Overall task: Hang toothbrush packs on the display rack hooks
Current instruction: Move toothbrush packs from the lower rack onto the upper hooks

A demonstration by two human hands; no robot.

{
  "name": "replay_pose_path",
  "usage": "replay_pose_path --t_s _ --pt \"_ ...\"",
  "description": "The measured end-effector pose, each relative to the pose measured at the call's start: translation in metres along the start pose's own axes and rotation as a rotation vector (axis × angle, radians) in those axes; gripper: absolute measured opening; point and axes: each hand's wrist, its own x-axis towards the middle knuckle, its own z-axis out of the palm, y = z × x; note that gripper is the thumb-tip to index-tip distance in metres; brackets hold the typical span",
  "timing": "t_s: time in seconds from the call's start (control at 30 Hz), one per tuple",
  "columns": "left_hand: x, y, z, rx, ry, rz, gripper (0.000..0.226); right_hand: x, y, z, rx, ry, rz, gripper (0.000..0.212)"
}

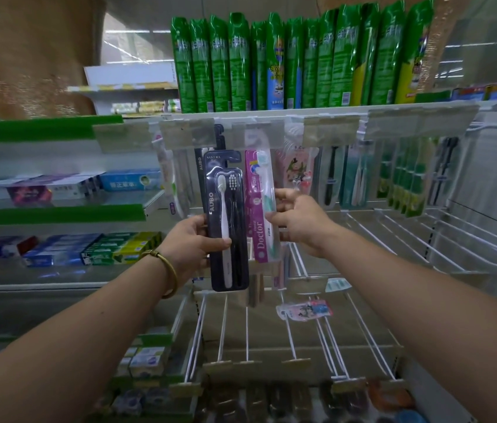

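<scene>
Two bare arms reach out from the bottom, the left arm (pixel 88 325) and the right arm (pixel 424 300). The left wrist wears a gold bracelet (pixel 166 270).

The left hand (pixel 193 242) grips a dark blue AUBO toothbrush pack (pixel 227 221). Its thumb lies across the front and its fingers curl round the back. The pack stands upright in front of the rack, with its top just under the clear price tag strips (pixel 189 132).

Right beside it, the right hand (pixel 299 221) pinches the edge of a pink Doctor toothbrush pack (pixel 257 209). The top of this pack goes up behind a tag strip, so I cannot tell if it sits on a hook.

Below and to the right, long white wire hooks (pixel 247 331) stick out. One holds a small pink pack (pixel 303 311).

Farther back, more toothbrush packs (pixel 357 175) hang in a row. Toothpaste boxes (pixel 88 248) lie on the shelves at the left. Up on the top shelf (pixel 271 112) stand tall green bags (pixel 219 62).
</scene>
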Motion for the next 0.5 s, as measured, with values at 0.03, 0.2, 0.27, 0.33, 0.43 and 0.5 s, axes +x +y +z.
replay_pose_path --t_s 0.03,0.2,0.27,0.33,0.43,0.5 --pt "0.001 0.0 -0.001 -0.003 0.001 -0.004 0.032 0.003 0.002 0.0 -0.007 0.008 0.002 0.041" --pt "0.002 -0.001 -0.002 0.003 0.007 -0.008 0.033 0.02 0.008 0.0 -0.04 0.056 0.017 0.039" --pt "0.001 -0.002 -0.004 0.011 0.018 -0.014 0.034 0.027 0.01 0.004 -0.061 0.071 0.026 0.041" --pt "0.001 -0.002 -0.007 0.018 0.024 -0.015 0.035 0.034 0.011 0.009 -0.108 0.093 0.03 0.038" --pt "-0.002 -0.003 -0.011 0.027 0.039 -0.013 0.035 0.042 0.01 0.015 -0.161 0.138 0.053 0.037" --pt "-0.004 -0.004 -0.015 0.04 0.045 -0.013 0.035 0.044 0.011 0.019 -0.18 0.149 0.059 0.038"
